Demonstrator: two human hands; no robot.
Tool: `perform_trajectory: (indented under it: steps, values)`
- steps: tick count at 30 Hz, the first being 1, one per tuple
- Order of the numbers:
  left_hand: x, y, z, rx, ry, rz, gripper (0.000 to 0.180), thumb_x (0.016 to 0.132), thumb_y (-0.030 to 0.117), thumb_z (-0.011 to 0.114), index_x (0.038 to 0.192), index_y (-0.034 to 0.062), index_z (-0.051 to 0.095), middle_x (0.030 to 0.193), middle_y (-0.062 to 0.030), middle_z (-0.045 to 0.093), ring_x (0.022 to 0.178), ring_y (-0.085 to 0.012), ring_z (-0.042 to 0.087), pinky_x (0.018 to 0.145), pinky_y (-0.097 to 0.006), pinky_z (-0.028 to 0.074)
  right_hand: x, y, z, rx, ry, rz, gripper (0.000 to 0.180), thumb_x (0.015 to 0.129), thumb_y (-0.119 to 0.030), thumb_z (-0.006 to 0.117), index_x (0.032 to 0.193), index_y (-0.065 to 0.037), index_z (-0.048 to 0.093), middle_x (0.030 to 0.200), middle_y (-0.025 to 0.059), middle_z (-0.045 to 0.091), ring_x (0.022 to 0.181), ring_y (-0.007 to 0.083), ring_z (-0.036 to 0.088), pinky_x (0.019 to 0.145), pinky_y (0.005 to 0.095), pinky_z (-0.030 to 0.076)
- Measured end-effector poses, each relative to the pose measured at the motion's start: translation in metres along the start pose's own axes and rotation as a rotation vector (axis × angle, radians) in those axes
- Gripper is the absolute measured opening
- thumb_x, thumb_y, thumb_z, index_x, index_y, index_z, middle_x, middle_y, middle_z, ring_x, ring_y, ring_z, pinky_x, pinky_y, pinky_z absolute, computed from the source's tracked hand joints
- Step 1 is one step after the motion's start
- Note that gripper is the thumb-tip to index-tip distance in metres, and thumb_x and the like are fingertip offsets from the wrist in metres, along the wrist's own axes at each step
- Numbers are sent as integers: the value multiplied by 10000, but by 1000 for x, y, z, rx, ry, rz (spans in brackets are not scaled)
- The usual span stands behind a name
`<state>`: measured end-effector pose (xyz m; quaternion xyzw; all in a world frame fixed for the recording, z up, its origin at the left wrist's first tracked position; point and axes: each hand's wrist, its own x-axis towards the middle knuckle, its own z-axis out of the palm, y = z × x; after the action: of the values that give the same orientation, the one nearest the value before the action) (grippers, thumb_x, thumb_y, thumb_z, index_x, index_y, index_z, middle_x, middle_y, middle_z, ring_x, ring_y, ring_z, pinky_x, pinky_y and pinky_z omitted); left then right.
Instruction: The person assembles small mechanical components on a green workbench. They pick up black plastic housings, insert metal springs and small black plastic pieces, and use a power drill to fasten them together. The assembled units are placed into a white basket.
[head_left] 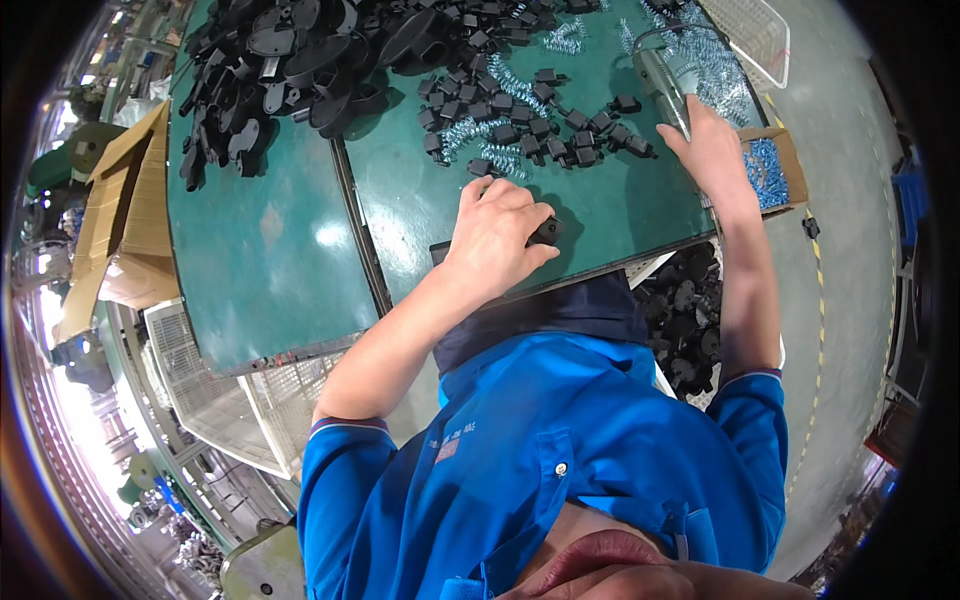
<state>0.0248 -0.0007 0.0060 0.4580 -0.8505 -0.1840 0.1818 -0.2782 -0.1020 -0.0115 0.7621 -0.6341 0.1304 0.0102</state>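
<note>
My left hand (498, 228) is closed over a small black plastic part (547, 232) near the table's front edge. Its palm hides most of that part. To the right, my right hand (712, 152) grips the lower end of a grey-green cylindrical tool (661, 84) with a wire loop at its top, which looks like a power screwdriver. Small black plastic blocks (540, 130) lie scattered beyond my left hand, with silvery coil springs (515, 82) among them. A larger heap of springs (712, 65) sits behind the tool.
Larger black plastic housings (310, 50) are piled at the far left of the green table (270, 250). A small cardboard box of bluish screws (766, 172) stands by my right wrist. Below the table edge are black parts (685, 310). An open carton (125, 220) stands left.
</note>
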Motion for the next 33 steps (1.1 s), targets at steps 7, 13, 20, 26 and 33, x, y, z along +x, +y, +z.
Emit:
perform_trajectory:
  steps: [7,13,20,26,33]
  values:
    - [-1,0,2,29,21,18,384,651,208,822,989,73,698,895,-49,622,986,-254,588,973,-439,391,-21,-45,-71,1508,264,18,513,874,-330,709,1197,42,568,970,103,622,791,168,618,717,294,519]
    - [-2,-2,4,7,32,20,384,643,211,825,983,86,697,870,-37,614,956,-243,588,955,-413,402,-28,-114,-62,1884,308,-282,670,835,-366,767,1222,71,436,995,116,496,738,264,669,617,375,579]
    - [-4,-2,6,9,43,-7,374,622,227,826,952,105,700,832,-16,590,924,-228,576,895,-391,403,-33,-137,-35,1767,342,-379,705,834,-347,794,1283,38,410,974,119,487,685,244,659,545,332,560]
    - [-4,-2,5,14,35,-13,370,619,231,827,948,116,702,832,-8,585,914,-217,572,877,-380,395,-34,-142,-32,1791,348,-342,691,822,-328,808,1278,21,425,964,118,489,668,247,657,534,332,555]
    - [-4,-2,6,26,41,-9,370,619,246,828,940,114,701,830,-10,584,912,-215,572,876,-378,393,-34,-142,-25,1741,334,-405,636,849,-256,771,1268,58,409,963,127,487,663,237,655,548,319,542]
